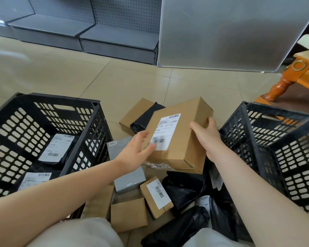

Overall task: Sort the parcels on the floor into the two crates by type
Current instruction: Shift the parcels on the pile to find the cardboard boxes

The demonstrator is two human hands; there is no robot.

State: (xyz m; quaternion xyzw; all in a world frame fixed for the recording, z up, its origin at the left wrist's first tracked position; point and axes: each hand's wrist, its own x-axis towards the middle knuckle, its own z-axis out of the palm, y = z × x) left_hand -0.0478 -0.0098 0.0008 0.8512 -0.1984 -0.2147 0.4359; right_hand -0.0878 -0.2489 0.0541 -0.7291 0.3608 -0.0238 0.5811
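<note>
A large cardboard box with a white label is lifted above the pile between the crates. My right hand grips its right edge. My left hand lies with straight fingers against its left side, fingertips on the label. Below lie several parcels: small cardboard boxes, a grey parcel and black poly bags. The left black crate holds black bags with white labels. The right black crate shows no contents in view.
Beyond the pile lie another cardboard box and a black bag. Grey metal shelving and a silver panel stand at the back. A wooden table leg stands behind the right crate. Beige floor tiles stretch ahead.
</note>
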